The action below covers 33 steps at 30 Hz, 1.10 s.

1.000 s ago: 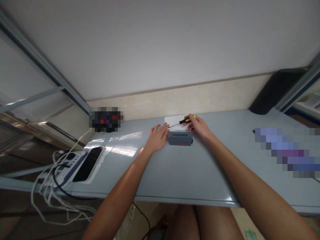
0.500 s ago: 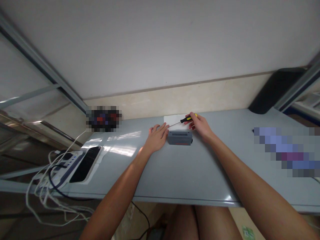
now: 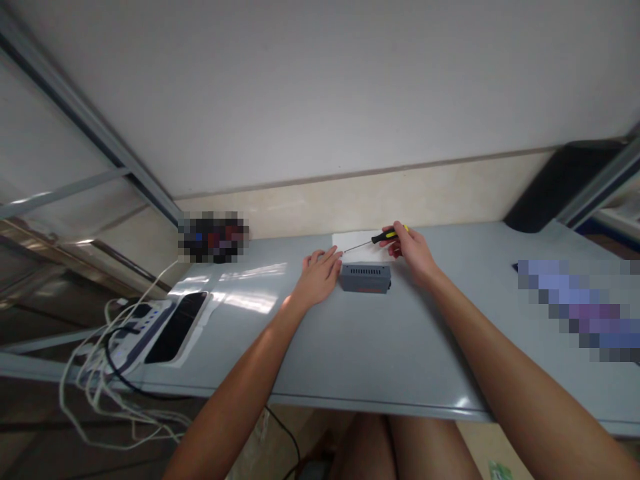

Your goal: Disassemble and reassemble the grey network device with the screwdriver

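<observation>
A small grey box (image 3: 365, 277) with a row of vent slots lies on the grey table (image 3: 360, 347), near the far edge. My left hand (image 3: 319, 274) rests flat on the table, its fingertips touching the box's left end. My right hand (image 3: 413, 252) is closed around a black and yellow screwdriver (image 3: 376, 240). The thin shaft points left, above the box, with its tip close to my left fingertips. A white sheet of paper (image 3: 354, 240) lies just behind the box.
A phone (image 3: 177, 327) on a white pad and a white power strip (image 3: 131, 331) with several cables sit at the table's left end. A black object (image 3: 550, 190) leans at the far right corner. Blurred patches lie at far left and right.
My right hand has lifted the screwdriver slightly and shifted it right. My left hand and the grey box stay where they were; the view has moved a little.
</observation>
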Each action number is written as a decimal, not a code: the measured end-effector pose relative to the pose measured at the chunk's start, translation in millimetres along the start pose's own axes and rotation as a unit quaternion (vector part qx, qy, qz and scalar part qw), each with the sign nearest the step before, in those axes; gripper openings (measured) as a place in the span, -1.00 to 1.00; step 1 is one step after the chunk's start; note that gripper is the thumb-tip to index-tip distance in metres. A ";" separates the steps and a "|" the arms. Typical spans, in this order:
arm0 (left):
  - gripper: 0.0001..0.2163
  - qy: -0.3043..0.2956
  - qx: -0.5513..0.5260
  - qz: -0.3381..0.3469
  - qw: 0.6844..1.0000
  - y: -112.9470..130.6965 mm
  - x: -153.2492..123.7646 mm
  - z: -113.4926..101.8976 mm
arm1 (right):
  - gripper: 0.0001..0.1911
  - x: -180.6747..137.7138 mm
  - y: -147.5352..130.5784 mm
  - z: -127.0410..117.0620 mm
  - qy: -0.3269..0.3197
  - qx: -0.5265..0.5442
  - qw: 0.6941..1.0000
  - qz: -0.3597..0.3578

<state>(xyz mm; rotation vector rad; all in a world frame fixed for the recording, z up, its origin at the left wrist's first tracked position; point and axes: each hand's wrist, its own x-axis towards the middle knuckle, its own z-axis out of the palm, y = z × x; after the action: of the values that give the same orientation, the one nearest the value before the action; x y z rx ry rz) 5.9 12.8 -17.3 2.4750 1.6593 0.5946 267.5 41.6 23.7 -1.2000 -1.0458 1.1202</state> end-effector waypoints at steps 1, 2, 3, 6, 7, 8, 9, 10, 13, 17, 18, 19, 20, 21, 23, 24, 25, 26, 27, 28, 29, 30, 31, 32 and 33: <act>-0.52 0.006 -0.006 0.002 1.000 0.7 -0.1 -0.9 | -0.56 -0.2 -0.6 -0.3 0.001 0.004 1.000 -0.001; -0.54 0.012 -0.012 0.006 1.000 1.5 -0.3 -2.2 | -0.56 -0.4 -1.1 -0.4 0.000 0.007 1.000 -0.001; -0.55 0.019 -0.017 0.011 1.000 2.4 -0.4 -3.7 | -0.55 -0.7 -1.4 -0.4 -0.004 0.008 1.000 -0.002; -0.63 0.040 -0.036 0.028 0.998 4.8 -0.5 -7.9 | -0.50 -1.9 -1.6 0.7 -0.022 0.006 1.000 -0.009; -0.66 0.046 -0.042 0.033 0.997 5.1 -0.4 -8.8 | -0.47 -2.4 -1.5 1.3 -0.030 0.005 0.999 -0.011; -0.69 0.055 -0.048 0.039 0.997 5.2 -0.1 -9.3 | -0.44 -2.9 -1.3 1.9 -0.037 0.004 0.999 -0.013; -0.72 0.064 -0.053 0.044 0.996 4.9 0.1 -9.4 | -0.42 -3.4 -1.2 2.4 -0.044 0.003 0.999 -0.016; -0.73 0.072 -0.057 0.049 0.995 4.4 0.5 -9.2 | -0.39 -3.8 -1.1 2.9 -0.049 0.001 0.999 -0.019; -0.77 0.088 -0.061 0.054 0.993 3.1 1.4 -8.1 | -0.35 -4.6 -1.5 3.5 -0.054 -0.011 0.998 -0.032; -0.78 0.090 -0.060 0.052 0.993 3.5 1.9 -8.8 | -0.31 -4.7 -2.1 3.2 -0.053 -0.018 0.998 -0.035; -0.79 0.091 -0.060 0.052 0.993 3.9 1.9 -9.5 | -0.31 -4.6 -2.0 3.1 -0.053 -0.016 0.998 -0.033; -0.79 0.093 -0.061 0.053 0.992 4.3 1.8 -10.2 | -0.32 -4.5 -1.8 3.2 -0.053 -0.014 0.998 -0.031; -0.80 0.094 -0.061 0.053 0.992 4.7 1.7 -10.9 | -0.33 -4.4 -1.4 3.4 -0.053 -0.011 0.998 -0.030; -0.81 0.096 -0.062 0.054 0.992 5.0 1.6 -11.6 | -0.34 -4.4 -1.1 3.7 -0.054 -0.008 0.998 -0.029; -0.82 0.103 -0.064 0.054 0.991 5.5 1.4 -12.6 | -0.36 -4.6 -0.6 4.5 -0.056 -0.002 0.998 -0.027; -0.82 0.106 -0.066 0.055 0.991 5.6 1.3 -12.9 | -0.37 -4.8 -0.6 4.8 -0.057 0.001 0.998 -0.026; -0.82 0.108 -0.067 0.055 0.990 5.7 1.4 -13.1 | -0.37 -5.1 -0.7 5.2 -0.058 0.003 0.998 -0.026; -0.82 0.110 -0.068 0.053 0.990 5.6 1.5 -13.1 | -0.37 -5.4 -1.0 5.4 -0.059 0.003 0.998 -0.026; -0.82 0.111 -0.069 0.051 0.990 5.5 1.7 -13.0 | -0.37 -5.8 -1.4 5.5 -0.059 0.002 0.998 -0.027; -0.82 0.111 -0.070 0.048 0.990 5.3 1.9 -12.8 | -0.36 -6.2 -1.9 5.4 -0.060 0.001 0.998 -0.030; -0.82 0.113 -0.071 0.046 0.990 5.1 2.1 -12.5 | -0.36 -6.6 -2.4 5.3 -0.061 -0.001 0.998 -0.033; -0.82 0.115 -0.073 0.043 0.990 4.9 2.4 -12.1 | -0.36 -7.0 -2.7 5.1 -0.062 -0.001 0.997 -0.035; -0.82 0.119 -0.076 0.041 0.989 4.7 2.6 -11.7 | -0.36 -7.3 -2.9 4.9 -0.061 0.001 0.997 -0.036; -0.82 0.122 -0.080 0.040 0.988 4.4 2.9 -11.4 | -0.36 -7.5 -2.9 4.9 -0.060 0.004 0.998 -0.036; -0.82 0.126 -0.085 0.037 0.988 4.2 3.2 -11.0 | -0.37 -7.7 -2.8 5.1 -0.060 0.007 0.998 -0.034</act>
<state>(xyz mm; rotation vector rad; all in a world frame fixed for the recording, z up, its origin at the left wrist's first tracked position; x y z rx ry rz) 6.5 12.6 -5.1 2.4294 1.5226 1.0494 261.5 34.7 26.8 -1.0883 -1.1599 1.1554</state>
